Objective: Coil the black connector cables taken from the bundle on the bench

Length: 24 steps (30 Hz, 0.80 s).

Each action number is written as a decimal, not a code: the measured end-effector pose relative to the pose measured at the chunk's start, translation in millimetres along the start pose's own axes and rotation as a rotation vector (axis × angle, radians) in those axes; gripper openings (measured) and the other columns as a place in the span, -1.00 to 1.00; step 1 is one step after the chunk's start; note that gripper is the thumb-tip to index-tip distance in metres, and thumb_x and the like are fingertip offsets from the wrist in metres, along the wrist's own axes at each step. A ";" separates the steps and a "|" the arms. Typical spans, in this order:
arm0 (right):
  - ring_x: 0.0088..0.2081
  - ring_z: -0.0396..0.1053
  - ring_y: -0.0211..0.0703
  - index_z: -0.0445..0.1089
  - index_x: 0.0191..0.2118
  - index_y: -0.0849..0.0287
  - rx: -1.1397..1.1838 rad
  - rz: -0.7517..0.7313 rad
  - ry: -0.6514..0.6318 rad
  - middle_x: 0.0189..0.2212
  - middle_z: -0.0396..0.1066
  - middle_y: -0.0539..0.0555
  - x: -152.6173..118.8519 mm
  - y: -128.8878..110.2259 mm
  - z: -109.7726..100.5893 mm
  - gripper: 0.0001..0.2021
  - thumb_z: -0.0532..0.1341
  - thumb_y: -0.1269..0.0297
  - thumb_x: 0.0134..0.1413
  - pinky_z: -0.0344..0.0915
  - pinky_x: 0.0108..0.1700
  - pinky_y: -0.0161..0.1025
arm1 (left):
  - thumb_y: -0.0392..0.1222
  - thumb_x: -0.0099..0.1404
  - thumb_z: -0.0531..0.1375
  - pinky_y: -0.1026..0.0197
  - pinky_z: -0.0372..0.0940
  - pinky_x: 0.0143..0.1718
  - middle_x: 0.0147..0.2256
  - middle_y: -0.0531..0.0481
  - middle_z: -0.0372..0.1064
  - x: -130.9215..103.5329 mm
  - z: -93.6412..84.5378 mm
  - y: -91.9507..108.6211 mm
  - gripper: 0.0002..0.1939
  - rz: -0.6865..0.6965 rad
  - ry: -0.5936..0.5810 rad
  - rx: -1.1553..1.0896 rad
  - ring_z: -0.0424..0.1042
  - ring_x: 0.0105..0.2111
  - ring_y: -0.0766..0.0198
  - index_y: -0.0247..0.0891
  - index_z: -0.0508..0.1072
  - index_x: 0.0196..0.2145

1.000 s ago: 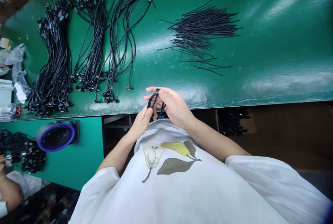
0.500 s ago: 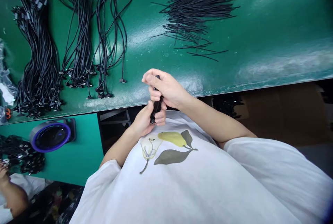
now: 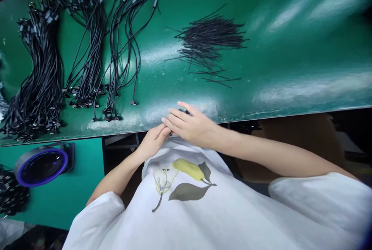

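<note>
Right hand [image 3: 193,128]: fingers gently bent, over left hand [image 3: 154,141], part-curled; both holds unclear | black piece [image 3: 187,112]: showed between right fingers, axis hidden | black twist ties [image 3: 213,37]: far-right of both, nearer right hand, lying mostly left-right

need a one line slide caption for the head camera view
Two bare hands meet at the edge of a green table, below black cables and thin black strips.

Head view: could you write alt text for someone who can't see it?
The right hand overlaps the left hand at the near edge of a green table, mostly hiding a dark object. On the table lie black cables at left and a pile of thin black strands beyond the hands.
</note>
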State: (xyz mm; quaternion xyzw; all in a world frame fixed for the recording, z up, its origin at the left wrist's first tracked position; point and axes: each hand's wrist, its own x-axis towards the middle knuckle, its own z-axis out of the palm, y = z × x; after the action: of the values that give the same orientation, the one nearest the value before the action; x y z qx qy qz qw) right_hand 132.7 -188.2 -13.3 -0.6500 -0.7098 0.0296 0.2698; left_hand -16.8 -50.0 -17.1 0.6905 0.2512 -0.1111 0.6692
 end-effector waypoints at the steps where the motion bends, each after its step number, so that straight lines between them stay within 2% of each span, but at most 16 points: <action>1: -0.20 0.33 -0.10 0.37 -0.09 0.28 -0.131 -0.021 -0.082 -0.25 0.41 0.15 -6.1 -2.5 1.7 -0.75 -0.04 0.45 0.31 0.22 -0.07 -0.04 | 0.06 0.37 0.09 0.29 0.11 -0.42 -0.49 0.09 0.21 1.3 -1.3 2.0 -0.66 0.028 -0.028 0.131 0.15 -0.49 0.35 -0.27 0.36 -0.38; 3: -0.35 0.27 -0.13 0.37 -0.21 0.30 -0.280 -0.013 -0.190 -0.38 0.35 0.12 -13.9 -5.6 3.8 -0.74 -0.07 0.49 0.30 0.15 -0.27 -0.14 | -0.04 0.40 0.05 0.28 0.11 -0.39 -0.49 0.10 0.24 3.2 -1.8 7.5 -0.73 0.088 -0.067 0.322 0.19 -0.48 0.33 -0.25 0.34 -0.38; 5: -0.42 0.22 -0.16 0.34 -0.26 0.28 -0.322 -0.014 -0.232 -0.43 0.31 0.09 -16.9 -5.4 2.5 -0.74 -0.08 0.49 0.30 -0.01 -0.40 -0.18 | -0.09 0.41 0.02 0.28 0.11 -0.40 -0.51 0.12 0.25 4.4 -0.6 12.8 -0.77 0.103 -0.076 0.403 0.20 -0.50 0.33 -0.23 0.31 -0.36; 7: -0.43 0.20 -0.16 0.32 -0.28 0.26 -0.323 -0.021 -0.241 -0.43 0.29 0.08 -17.7 -3.0 -0.5 -0.73 -0.11 0.50 0.30 -0.11 -0.44 -0.19 | -0.10 0.42 0.01 0.27 0.11 -0.40 -0.50 0.11 0.26 5.1 1.3 15.7 -0.79 0.153 -0.076 0.481 0.22 -0.50 0.31 -0.21 0.30 -0.35; 9: -0.45 0.19 -0.18 0.30 -0.31 0.25 -0.283 -0.014 -0.267 -0.45 0.29 0.08 -18.6 -0.8 -1.0 -0.71 -0.12 0.48 0.32 -0.15 -0.45 -0.20 | -0.10 0.41 0.03 0.26 0.09 -0.40 -0.50 0.08 0.24 5.9 3.8 15.1 -0.76 0.266 -0.071 0.596 0.22 -0.49 0.28 -0.20 0.28 -0.41; 12: -0.45 0.22 -0.18 0.32 -0.31 0.25 -0.177 0.002 -0.302 -0.45 0.32 0.08 -22.2 1.5 5.4 -0.70 -0.10 0.35 0.37 -0.10 -0.45 -0.23 | -0.13 0.39 0.04 0.23 0.04 -0.41 -0.52 0.05 0.20 6.8 8.5 9.2 -0.72 0.374 -0.072 0.732 0.19 -0.49 0.24 -0.20 0.25 -0.48; 15: -0.37 0.30 -0.15 0.37 -0.25 0.25 -0.053 0.009 -0.255 -0.39 0.38 0.09 -32.2 13.0 8.3 -0.68 0.00 0.14 0.37 0.09 -0.40 -0.23 | -0.11 0.39 0.03 0.22 0.03 -0.42 -0.54 0.05 0.20 7.8 8.4 2.2 -0.72 0.319 -0.075 0.749 0.18 -0.52 0.24 -0.20 0.28 -0.47; 17: -0.26 0.35 -0.14 0.40 -0.17 0.23 0.021 0.090 -0.133 -0.28 0.43 0.12 -45.1 33.1 1.8 -0.67 0.04 0.08 0.34 0.22 -0.29 -0.22 | -0.05 0.39 0.03 0.22 0.06 -0.40 -0.52 0.04 0.25 9.8 3.6 -0.6 -0.71 0.221 -0.050 0.650 0.22 -0.50 0.25 -0.22 0.33 -0.43; 19: -0.14 0.35 -0.12 0.41 -0.10 0.19 -0.019 0.313 0.067 -0.15 0.44 0.14 -62.3 63.9 -9.7 -0.72 0.05 0.14 0.34 0.27 -0.16 -0.19 | 0.04 0.39 0.03 0.24 0.09 -0.41 -0.53 0.06 0.25 13.9 -2.5 -1.1 -0.66 0.119 0.023 0.434 0.22 -0.51 0.28 -0.24 0.38 -0.38; 21: -0.09 0.34 -0.05 0.43 -0.11 0.18 -0.154 0.550 0.232 -0.10 0.43 0.19 -79.4 99.7 -21.1 -0.77 0.05 0.24 0.33 0.27 -0.08 -0.11 | 0.13 0.35 0.06 0.27 0.07 -0.46 -0.58 0.11 0.17 19.6 -5.4 1.0 -0.61 0.070 0.119 0.148 0.16 -0.55 0.34 -0.27 0.41 -0.35; 22: -0.09 0.33 -0.02 0.43 -0.15 0.20 -0.217 0.626 0.266 -0.10 0.43 0.21 -86.0 116.9 -25.5 -0.78 0.06 0.26 0.32 0.26 -0.07 -0.08 | 0.16 0.33 0.09 0.28 0.05 -0.48 -0.60 0.14 0.11 22.6 -4.6 2.9 -0.59 0.060 0.150 0.007 0.11 -0.58 0.36 -0.29 0.41 -0.34; 24: -0.12 0.32 0.02 0.43 -0.20 0.23 -0.300 0.675 0.226 -0.12 0.42 0.24 -93.1 145.2 -31.2 -0.78 0.06 0.28 0.31 0.26 -0.08 -0.04 | 0.18 0.26 0.18 0.30 0.00 -0.53 -0.62 0.17 0.05 27.2 0.7 8.2 -0.57 0.041 0.161 -0.217 0.05 -0.61 0.41 -0.32 0.42 -0.33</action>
State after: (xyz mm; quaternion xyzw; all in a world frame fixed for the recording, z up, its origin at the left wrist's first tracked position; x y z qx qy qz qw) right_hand 278.4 -263.0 -75.8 -0.8785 -0.4181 -0.0595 0.2234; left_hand 10.5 -45.2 -23.3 0.6257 0.3004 -0.0137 0.7198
